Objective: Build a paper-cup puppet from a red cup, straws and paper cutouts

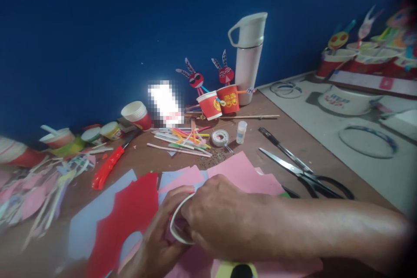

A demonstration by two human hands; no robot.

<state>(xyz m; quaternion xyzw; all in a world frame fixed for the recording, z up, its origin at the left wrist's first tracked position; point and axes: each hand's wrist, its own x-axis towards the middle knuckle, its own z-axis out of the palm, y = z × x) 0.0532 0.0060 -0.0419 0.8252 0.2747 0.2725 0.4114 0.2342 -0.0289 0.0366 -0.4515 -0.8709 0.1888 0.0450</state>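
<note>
A paper cup (183, 221) with a white rim is tipped towards me, low in the middle of the view. My left hand (163, 234) is closed around its left side. Over the cup's mouth lies my right hand (218, 213), knuckles up and fingers curled into the opening; the fingertips and anything between them are hidden. Beneath and around both hands spread pink paper sheets (239, 171), a cut red sheet (130, 208) and a light blue sheet (86, 221). A yellow and black piece (243, 270) shows at the bottom edge.
Scissors (302, 171) and a pen (286, 150) lie right. Behind are paper strips (182, 139), a tape roll (220, 138), a small bottle (241, 132), two red cup figures (208, 105) and a tall flask (247, 65). A red-handled cutter (109, 167) lies left, beside paper scraps (35, 200).
</note>
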